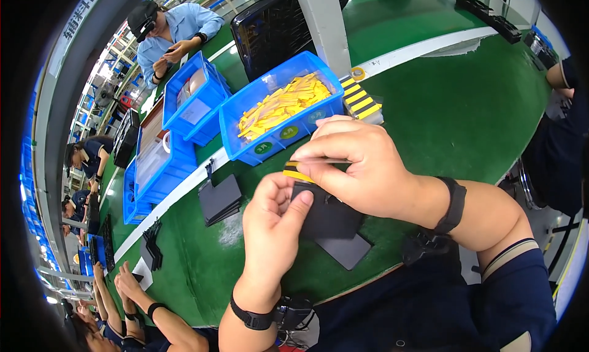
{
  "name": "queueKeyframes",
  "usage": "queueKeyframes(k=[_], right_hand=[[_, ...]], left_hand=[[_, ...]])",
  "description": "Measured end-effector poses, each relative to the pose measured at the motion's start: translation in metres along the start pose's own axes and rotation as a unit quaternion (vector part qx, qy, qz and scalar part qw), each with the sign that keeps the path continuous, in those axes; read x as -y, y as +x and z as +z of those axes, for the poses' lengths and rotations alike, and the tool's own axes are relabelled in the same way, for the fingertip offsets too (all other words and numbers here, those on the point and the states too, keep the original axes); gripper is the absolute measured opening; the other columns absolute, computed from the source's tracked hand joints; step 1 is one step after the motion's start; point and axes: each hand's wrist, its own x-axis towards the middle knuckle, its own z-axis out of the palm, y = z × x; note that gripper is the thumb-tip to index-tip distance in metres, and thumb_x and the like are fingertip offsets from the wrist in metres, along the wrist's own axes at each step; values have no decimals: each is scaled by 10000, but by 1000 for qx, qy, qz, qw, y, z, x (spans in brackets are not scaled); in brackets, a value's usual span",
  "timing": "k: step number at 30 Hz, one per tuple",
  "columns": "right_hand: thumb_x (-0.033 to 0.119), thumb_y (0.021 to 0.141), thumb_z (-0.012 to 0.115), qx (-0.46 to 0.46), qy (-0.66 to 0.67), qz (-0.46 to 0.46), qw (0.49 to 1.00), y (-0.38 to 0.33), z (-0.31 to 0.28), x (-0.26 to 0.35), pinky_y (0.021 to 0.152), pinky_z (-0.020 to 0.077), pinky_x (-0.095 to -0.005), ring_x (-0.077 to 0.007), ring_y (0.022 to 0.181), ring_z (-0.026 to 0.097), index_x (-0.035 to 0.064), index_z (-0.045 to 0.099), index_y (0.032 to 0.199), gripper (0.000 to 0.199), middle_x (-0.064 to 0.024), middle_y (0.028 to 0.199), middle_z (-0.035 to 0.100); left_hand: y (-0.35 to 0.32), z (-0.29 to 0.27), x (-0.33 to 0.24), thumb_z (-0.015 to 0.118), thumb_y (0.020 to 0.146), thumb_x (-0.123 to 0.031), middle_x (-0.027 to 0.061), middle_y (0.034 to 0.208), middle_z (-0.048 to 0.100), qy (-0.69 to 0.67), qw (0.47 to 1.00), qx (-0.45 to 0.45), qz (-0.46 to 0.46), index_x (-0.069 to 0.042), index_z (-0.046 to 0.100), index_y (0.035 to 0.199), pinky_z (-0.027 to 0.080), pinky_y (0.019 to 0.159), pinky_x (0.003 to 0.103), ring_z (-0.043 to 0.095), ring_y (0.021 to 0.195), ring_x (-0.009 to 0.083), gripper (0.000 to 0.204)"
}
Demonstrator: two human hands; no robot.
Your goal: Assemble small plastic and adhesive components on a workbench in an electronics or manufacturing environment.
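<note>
My left hand (273, 220) is closed on a flat black panel (331, 218), thumb pressed on its upper corner. Close above that corner, my right hand (362, 159) pinches a short yellow-and-black strip (297, 172) by its end. A thin, narrow piece (328, 160) also sticks out between the right fingers; its kind cannot be made out. Partly under the held panel, a dark grey flat panel (346, 252) lies on the green table. Whether the strip touches the held panel is hidden by the fingers.
Beyond my hands stands a blue bin (245, 153) of yellow strips, with a striped yellow-black sheet (362, 100) and a tape roll (358, 73) beside it. Stacked black panels (221, 198) lie left. More blue bins (178, 162) and a grey post (322, 27) stand farther off. Co-workers sit around.
</note>
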Motion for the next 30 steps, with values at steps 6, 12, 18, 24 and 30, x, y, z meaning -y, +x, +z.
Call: queueKeyframes(k=[6, 12, 18, 24, 30], right_hand=[[21, 678, 662, 12, 19, 0, 1000, 0, 0, -1, 618, 452, -357, -266, 669, 560, 16, 656, 740, 62, -92, 670, 592], [5, 653, 661, 25, -3, -10, 1000, 1, -2, -1, 635, 447, -361, -270, 685, 554, 19, 659, 741, 89, -87, 663, 578], [10, 625, 666, 24, -10, -35, 999, 0, -2, -4, 672, 439, -367, -273, 700, 548, 27, 660, 749, 125, -84, 673, 569], [10, 597, 732, 49, -100, -33, 993, -1, -2, 1, 799, 446, -377, -236, 754, 582, 33, 645, 752, 179, -54, 716, 568], [33, 625, 724, 64, -72, -32, 995, 0, -4, -3, 831, 440, -397, -279, 940, 559, 19, 625, 743, 155, -71, 881, 581]], left_hand=[[0, 0, -1, 540, 893, 14, 80, 968, 646, -77, 997, -12, 10, -2, 481, 1077, 451, 747, 194, 570, 839, 67, 194], [1, -1, -2, 540, 896, 10, 77, 949, 648, -79, 997, 0, 17, -5, 480, 1076, 448, 731, 192, 570, 837, 68, 190], [1, 0, -1, 544, 895, 7, 69, 933, 647, -80, 997, -6, 14, -6, 483, 1079, 443, 729, 186, 566, 824, 61, 195], [-2, 0, -2, 547, 893, 4, 62, 948, 646, -35, 999, -12, 16, -2, 480, 1102, 437, 728, 182, 555, 825, 52, 219], [-4, 2, -2, 543, 889, 13, 73, 973, 647, -45, 997, -46, 47, 11, 477, 1115, 443, 739, 186, 568, 848, 59, 235]])
